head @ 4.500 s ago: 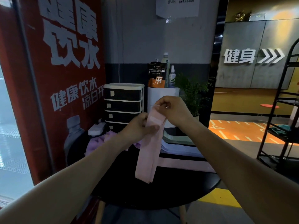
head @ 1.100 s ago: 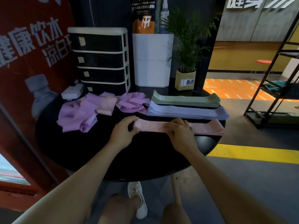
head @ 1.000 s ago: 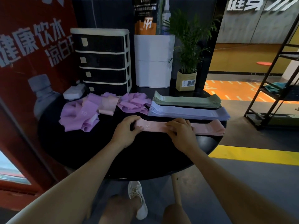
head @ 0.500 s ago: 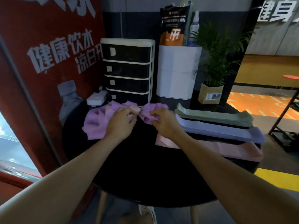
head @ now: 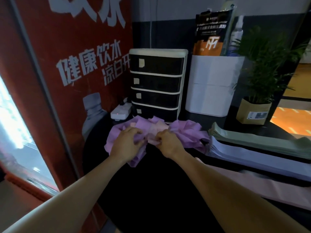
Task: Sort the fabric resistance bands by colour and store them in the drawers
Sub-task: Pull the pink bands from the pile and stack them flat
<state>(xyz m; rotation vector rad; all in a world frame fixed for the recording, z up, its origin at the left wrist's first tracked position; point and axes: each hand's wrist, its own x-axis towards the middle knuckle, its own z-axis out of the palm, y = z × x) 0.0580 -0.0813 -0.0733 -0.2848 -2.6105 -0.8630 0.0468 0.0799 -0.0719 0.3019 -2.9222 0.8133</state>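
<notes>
A: Risk: the crumpled pink fabric band (head: 157,130), in the purple fabric heap (head: 185,132) at 6 o'clock of the black four-drawer cabinet (head: 157,84), may drag purple bands along.

B: Pose: left hand (head: 127,143) spread on the heap; right hand (head: 167,142) pinching pink cloth, forearms converging over the dark round surface (head: 151,190).

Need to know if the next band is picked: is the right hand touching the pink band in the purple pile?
Touching. The head view shows the right hand with its fingertips pinching the pink band, no gap visible.
</notes>
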